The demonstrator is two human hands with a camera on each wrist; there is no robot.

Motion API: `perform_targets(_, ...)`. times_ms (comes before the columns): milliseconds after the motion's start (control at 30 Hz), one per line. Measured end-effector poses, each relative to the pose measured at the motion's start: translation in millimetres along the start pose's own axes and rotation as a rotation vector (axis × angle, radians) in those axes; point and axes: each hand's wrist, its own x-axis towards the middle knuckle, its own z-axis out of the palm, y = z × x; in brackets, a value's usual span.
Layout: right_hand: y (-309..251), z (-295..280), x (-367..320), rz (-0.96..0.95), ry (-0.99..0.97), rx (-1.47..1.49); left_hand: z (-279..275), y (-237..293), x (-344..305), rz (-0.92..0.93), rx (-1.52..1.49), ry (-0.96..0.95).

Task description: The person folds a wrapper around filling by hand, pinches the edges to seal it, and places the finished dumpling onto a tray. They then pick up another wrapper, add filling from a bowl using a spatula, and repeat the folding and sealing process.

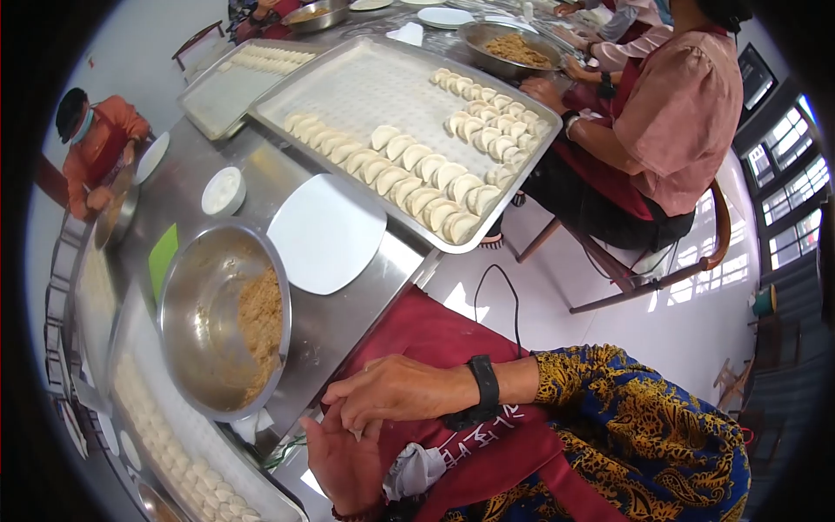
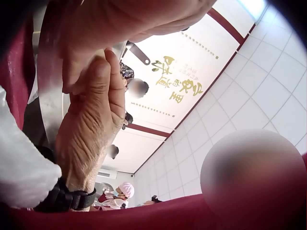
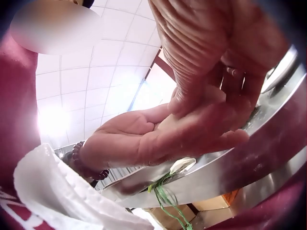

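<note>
Near the red apron, my left hand (image 1: 345, 463), with beads at its wrist, is turned palm up. Over it lies my right hand (image 1: 402, 390), which wears a black watch, fingers bent down to the left fingers. A small pale piece of dough (image 1: 357, 431) shows between the two hands, mostly covered. In the left wrist view the right hand (image 2: 91, 120) pinches at the dough (image 2: 99, 53) with thumb and finger. From the right wrist view, the left hand (image 3: 144, 139) holds the dough (image 3: 168, 122) from below; its full shape is hidden.
A steel bowl (image 1: 196, 300) of brown filling (image 1: 261, 335) stands beside a white plate (image 1: 327, 235). Beyond is a tray (image 1: 348, 91) with rows of dumplings (image 1: 417, 165); another tray (image 1: 143, 326) lies at the left. A small white bowl (image 1: 223, 192) stands behind. People sit around the table.
</note>
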Motion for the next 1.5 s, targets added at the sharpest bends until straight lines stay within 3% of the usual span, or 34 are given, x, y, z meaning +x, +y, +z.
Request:
perform_targets(100, -6, -8, -2, 0.103, 0.037, 0.222, 5, -1, 4, 0.006, -0.002, 0.064)
perform_targets(233, -14, -34, -4, 0.084, 0.076, 0.182, 14, -6, 12, -0.04, -0.027, 0.033)
perform_targets(400, -15, -102, -12, -0.066, 0.207, -0.021, 0, -4, 25, -0.06, 0.168, 0.184)
perform_targets(600, -30, -217, -31, 0.23, 0.455, -0.303, -37, 3, 36, -0.043, 0.14, 0.346)
perform_targets(800, 5, -306, -47, 0.249, 0.464, -0.696, -43, 5, 44, -0.054, 0.096, 0.368)
perform_targets(867, 16, -319, -49, 0.314, 0.392, -0.8, -43, 7, 45, -0.06, 0.105, 0.352)
perform_targets(1100, 37, -332, -49, 0.28, 0.297, -0.778, -48, 6, 48, -0.086, 0.189, 0.474)
perform_targets(1267, 39, -330, -47, 0.327, 0.23, -0.787, -51, 13, 47, -0.179, 0.034, 0.339)
perform_targets(1500, 45, -329, -49, 0.3, 0.175, -0.864, -54, 13, 47, -0.175, 0.058, 0.34)
